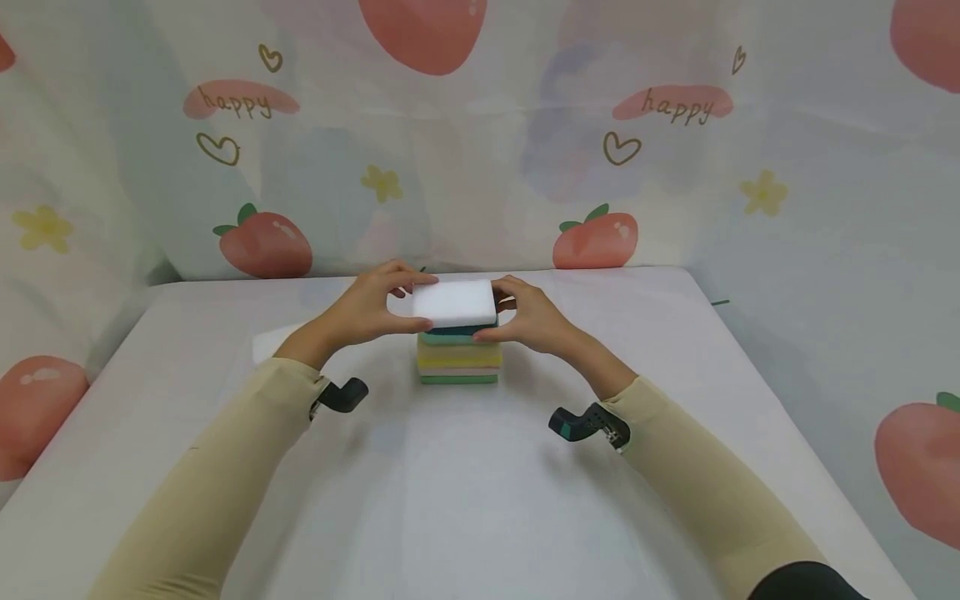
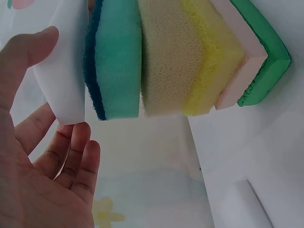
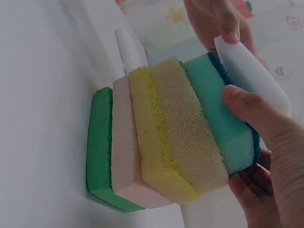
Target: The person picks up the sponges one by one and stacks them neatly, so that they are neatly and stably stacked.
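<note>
A white sponge (image 1: 456,302) tops a stack in the head view. My left hand (image 1: 367,304) holds its left end, thumb on one face and fingers at the other. My right hand (image 1: 536,317) grips the right end of the teal sponge (image 3: 211,107), which has a dark blue scouring layer facing the white one. In the right wrist view the right thumb presses the teal side. Below come a coarse tan layer (image 3: 187,118), a yellow layer (image 3: 154,128), a pale pink sponge (image 3: 126,142) and a green block (image 3: 98,147) at the table.
A white flat piece (image 1: 272,342) lies on the white table (image 1: 465,500), behind my left forearm and partly hidden by it. A printed curtain (image 1: 480,183) with fruit and hearts hangs behind the table's far edge. Both wrists carry small black cameras (image 1: 347,395).
</note>
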Tool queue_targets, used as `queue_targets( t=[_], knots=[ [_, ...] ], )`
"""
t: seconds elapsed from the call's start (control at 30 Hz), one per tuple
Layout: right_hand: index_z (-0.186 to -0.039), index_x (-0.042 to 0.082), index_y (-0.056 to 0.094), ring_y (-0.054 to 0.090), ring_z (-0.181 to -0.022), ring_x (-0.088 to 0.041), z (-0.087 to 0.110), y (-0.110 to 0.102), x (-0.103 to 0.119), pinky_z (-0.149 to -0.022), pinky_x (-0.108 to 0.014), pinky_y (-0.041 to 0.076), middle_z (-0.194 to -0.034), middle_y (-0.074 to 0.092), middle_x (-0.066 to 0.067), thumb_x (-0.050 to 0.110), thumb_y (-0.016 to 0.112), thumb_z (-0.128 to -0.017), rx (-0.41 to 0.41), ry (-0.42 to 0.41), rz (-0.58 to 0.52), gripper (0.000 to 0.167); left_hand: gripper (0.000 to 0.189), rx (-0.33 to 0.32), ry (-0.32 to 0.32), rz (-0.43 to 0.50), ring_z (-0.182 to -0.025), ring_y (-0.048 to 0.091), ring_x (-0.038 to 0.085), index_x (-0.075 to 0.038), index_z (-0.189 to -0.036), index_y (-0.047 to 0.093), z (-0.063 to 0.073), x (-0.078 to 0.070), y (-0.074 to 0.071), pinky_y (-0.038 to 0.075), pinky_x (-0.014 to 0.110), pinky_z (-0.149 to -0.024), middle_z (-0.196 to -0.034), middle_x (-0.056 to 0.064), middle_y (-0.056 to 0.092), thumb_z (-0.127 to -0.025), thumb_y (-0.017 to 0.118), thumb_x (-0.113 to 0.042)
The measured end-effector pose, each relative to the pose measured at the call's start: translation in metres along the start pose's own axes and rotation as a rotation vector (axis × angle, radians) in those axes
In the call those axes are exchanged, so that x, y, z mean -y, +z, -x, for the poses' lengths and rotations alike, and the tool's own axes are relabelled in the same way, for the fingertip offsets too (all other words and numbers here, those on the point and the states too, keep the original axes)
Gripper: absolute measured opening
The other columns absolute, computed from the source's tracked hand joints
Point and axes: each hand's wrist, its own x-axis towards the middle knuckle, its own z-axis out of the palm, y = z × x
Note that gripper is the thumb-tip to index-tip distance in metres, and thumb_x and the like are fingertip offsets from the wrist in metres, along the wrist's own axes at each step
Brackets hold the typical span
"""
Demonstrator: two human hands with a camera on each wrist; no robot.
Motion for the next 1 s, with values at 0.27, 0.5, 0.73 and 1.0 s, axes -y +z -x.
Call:
queue_targets(
  t=[0.27,0.5,0.73,1.0],
  knots=[
    [-0.132,0.002,0.053,0.055,-0.114,-0.029,-0.0007,0.0001,-0.0011,-0.105,-0.047,0.045,-0.126,0.055,-0.01,0.024,0.089,-0.072,-0.001,0.007,-0.033,0.073,0.064,0.011,0.003,-0.005,-0.113,0.055,0.028,-0.019,-0.137,0.059,-0.0026,0.0003,0.0024,0.047,0.043,-0.098,-0.126,0.005,0.053,-0.08,0.082,-0.035],
    [-0.133,0.003,0.052,0.056,-0.116,-0.029,0.0003,-0.0001,-0.0004,-0.105,-0.048,0.045,-0.127,0.055,-0.011,0.024,0.088,-0.074,0.002,0.023,-0.044,0.073,0.063,0.02,-0.004,-0.009,-0.111,0.054,0.025,-0.02,-0.137,0.059,-0.0058,0.0006,0.0037,0.047,0.042,-0.097,-0.127,0.004,0.053,-0.08,0.081,-0.035],
    [-0.134,0.002,0.051,0.055,-0.117,-0.03,0.0004,0.0002,-0.0008,-0.104,-0.049,0.045,-0.128,0.055,-0.011,0.026,0.087,-0.074,0.006,0.038,-0.047,0.074,0.063,0.03,-0.017,-0.014,-0.113,0.054,0.027,-0.02,-0.138,0.058,-0.0071,0.0013,0.0048,0.047,0.043,-0.097,-0.129,0.005,0.052,-0.081,0.081,-0.036],
    [-0.137,0.003,0.049,0.055,-0.118,-0.031,0.0015,0.0,-0.0019,-0.103,-0.047,0.047,-0.13,0.054,-0.011,0.027,0.086,-0.075,0.002,0.035,-0.033,0.076,0.062,0.026,-0.006,-0.003,-0.112,0.054,0.027,-0.019,-0.138,0.059,-0.0083,0.0042,0.0076,0.047,0.042,-0.096,-0.125,0.006,0.053,-0.081,0.08,-0.033]
  ],
)
